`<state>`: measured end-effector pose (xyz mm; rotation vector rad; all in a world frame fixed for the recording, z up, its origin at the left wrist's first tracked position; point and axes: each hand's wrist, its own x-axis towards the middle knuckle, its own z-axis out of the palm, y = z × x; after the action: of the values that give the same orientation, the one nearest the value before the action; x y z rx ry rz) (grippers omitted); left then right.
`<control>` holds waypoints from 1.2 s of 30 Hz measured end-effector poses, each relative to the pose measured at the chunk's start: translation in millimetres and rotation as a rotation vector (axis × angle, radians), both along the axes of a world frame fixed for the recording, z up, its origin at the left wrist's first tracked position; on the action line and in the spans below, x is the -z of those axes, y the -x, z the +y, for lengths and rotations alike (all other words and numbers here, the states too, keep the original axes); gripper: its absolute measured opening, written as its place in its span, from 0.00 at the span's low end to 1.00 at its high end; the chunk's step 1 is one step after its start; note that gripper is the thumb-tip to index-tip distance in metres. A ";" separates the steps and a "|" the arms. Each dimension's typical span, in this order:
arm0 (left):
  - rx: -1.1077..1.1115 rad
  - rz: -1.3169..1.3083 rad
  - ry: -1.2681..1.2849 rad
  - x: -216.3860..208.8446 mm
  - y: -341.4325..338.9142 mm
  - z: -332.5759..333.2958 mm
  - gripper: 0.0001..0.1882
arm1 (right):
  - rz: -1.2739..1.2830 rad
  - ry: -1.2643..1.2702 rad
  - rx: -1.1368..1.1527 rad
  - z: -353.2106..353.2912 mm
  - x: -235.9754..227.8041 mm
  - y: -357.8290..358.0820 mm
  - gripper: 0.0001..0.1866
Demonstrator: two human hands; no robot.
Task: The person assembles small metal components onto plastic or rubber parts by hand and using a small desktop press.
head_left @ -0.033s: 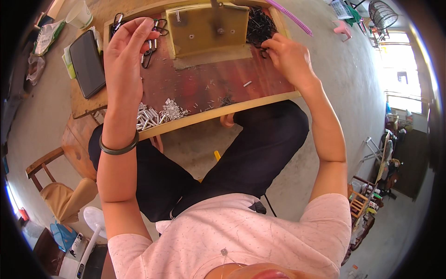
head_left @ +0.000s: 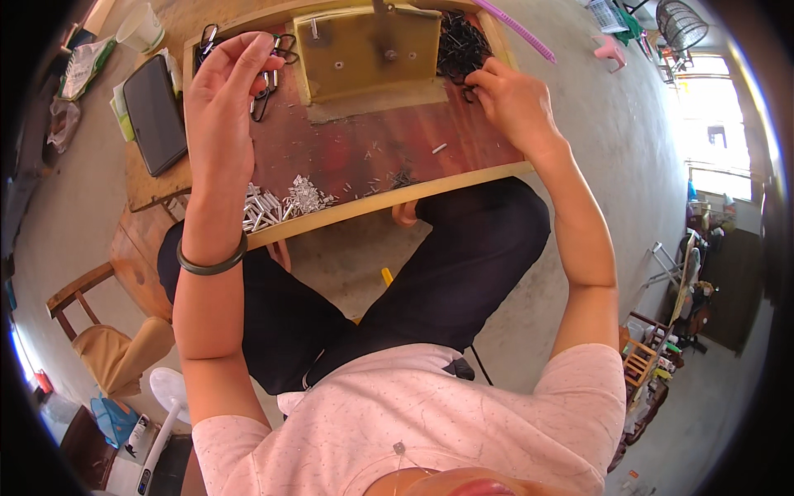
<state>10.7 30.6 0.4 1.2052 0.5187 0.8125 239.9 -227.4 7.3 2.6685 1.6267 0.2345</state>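
Observation:
My left hand (head_left: 225,99) is raised over the left part of the red-brown work tray (head_left: 347,153), thumb and fingertips pinched together. Whatever sits in that pinch is too small to make out. Black carabiner clips (head_left: 261,106) lie beside and behind its fingers. At the tray's right side, my right hand (head_left: 517,106) is closed at the edge of a heap of thin black metal pieces (head_left: 461,51). A small dark curved piece (head_left: 469,95) shows at its fingertips. Between the hands stands a yellowish metal block (head_left: 368,58) with small holes in its front.
Small silver pins (head_left: 302,197) are heaped at the tray's near left, and one pin (head_left: 439,149) lies apart. A pale wooden rim (head_left: 372,205) edges the tray. To the left are a black phone (head_left: 155,116) and a paper cup (head_left: 141,29); a pink strip (head_left: 517,29) crosses the far right corner.

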 end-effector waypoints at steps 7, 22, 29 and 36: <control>0.040 0.019 -0.014 3.1 0.9 2.6 0.14 | 0.000 0.012 0.027 -18.8 -0.8 -6.4 0.08; 0.248 0.038 -0.118 4.6 -3.1 -5.9 0.13 | 0.587 -0.156 0.162 17.2 -35.0 -7.0 0.12; 0.401 0.143 -0.233 1.1 -3.3 0.2 0.14 | 0.611 0.097 0.180 51.7 -61.3 12.2 0.12; 0.503 0.198 -0.253 -5.3 -4.8 -8.9 0.12 | 0.999 -0.524 -0.201 100.5 -40.1 53.2 0.10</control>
<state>15.5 21.7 5.7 1.5766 0.2539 0.3350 186.8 -126.9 47.3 3.2423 2.3104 -0.9718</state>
